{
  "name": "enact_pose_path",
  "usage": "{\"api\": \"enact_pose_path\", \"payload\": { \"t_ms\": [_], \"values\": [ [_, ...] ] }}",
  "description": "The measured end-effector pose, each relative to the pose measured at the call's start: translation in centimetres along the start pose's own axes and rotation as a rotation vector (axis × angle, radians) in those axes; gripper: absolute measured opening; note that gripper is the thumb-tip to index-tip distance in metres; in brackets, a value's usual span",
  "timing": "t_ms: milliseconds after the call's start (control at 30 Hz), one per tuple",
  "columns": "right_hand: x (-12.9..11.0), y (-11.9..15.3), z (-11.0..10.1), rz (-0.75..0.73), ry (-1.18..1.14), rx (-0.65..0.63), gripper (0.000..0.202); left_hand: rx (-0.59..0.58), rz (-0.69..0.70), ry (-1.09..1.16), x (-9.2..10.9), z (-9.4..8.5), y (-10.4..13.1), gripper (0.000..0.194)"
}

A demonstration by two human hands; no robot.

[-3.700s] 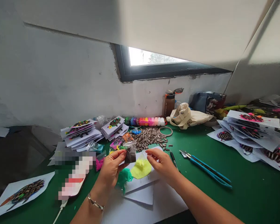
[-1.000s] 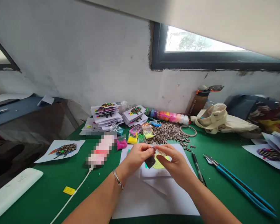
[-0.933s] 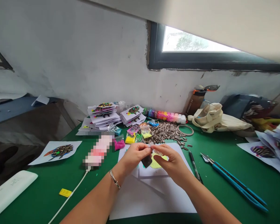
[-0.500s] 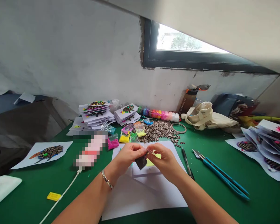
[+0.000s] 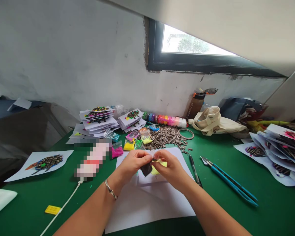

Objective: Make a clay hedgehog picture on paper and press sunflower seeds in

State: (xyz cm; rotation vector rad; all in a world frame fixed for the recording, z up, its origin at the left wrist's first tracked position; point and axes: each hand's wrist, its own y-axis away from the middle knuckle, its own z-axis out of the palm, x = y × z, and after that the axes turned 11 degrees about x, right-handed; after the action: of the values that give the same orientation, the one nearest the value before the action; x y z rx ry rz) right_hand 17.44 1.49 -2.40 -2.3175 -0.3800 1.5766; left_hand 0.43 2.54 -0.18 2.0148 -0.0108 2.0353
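A small clear bag with black material [image 5: 146,169] hangs between my hands, above white paper [image 5: 147,208]. My left hand [image 5: 137,163] pinches its upper left side between thumb and fingers. Pinched on the bag's upper right side is my right hand [image 5: 166,165]. Behind the bag, a light yellow shape [image 5: 159,167] lies on a smaller white sheet [image 5: 147,181], partly hidden by my fingers. Small bags of yellow [image 5: 129,144] and magenta [image 5: 117,151] material lie beyond my left hand.
Striped seeds [image 5: 166,136] are heaped behind my hands, beside a tape ring [image 5: 186,133]. A black pen [image 5: 195,170] and blue tweezers [image 5: 232,183] lie at right. Stacked seed pictures [image 5: 98,123] stand at back left, others [image 5: 282,154] at far right. A white cable [image 5: 61,209] crosses the left.
The view has shifted slightly, moving most objects a little left in the picture. Both hands keep their grip on the bag, with only slight finger movement.
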Motion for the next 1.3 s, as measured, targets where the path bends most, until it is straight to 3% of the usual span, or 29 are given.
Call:
{"api": "enact_pose_path", "payload": {
  "t_ms": [200, 467, 667, 867, 1167, 1300],
  "values": [
    [-0.3, -0.2, -0.3, -0.042, -0.047, -0.001, 0.003, 0.006, -0.003, -0.011, -0.5, -0.3, -0.4, 0.035],
    [0.2, 0.0, -0.3, -0.029, 0.063, -0.052, 0.011, 0.046, -0.015, -0.059, -0.4, -0.1, -0.5, 0.036],
    [0.0, -0.4, -0.5, 0.287, -0.121, -0.069, 0.015, 0.043, -0.023, -0.089, -0.1, -0.1, -0.5, 0.039],
    [0.0, -1.1, -1.5, 0.566, -0.569, -0.117, 0.022, 0.042, -0.036, -0.086, -0.6, -0.6, -0.8, 0.04],
    [0.5, -1.3, -2.4, 0.683, -0.84, -0.054, 0.026, 0.133, -0.029, -0.092, -0.1, -1.4, -0.9, 0.038],
    [0.7, -1.5, -2.5, 0.714, -0.859, -0.044, 0.028, 0.257, 0.018, -0.075, -0.1, -2.6, -1.3, 0.036]
  ]
}}
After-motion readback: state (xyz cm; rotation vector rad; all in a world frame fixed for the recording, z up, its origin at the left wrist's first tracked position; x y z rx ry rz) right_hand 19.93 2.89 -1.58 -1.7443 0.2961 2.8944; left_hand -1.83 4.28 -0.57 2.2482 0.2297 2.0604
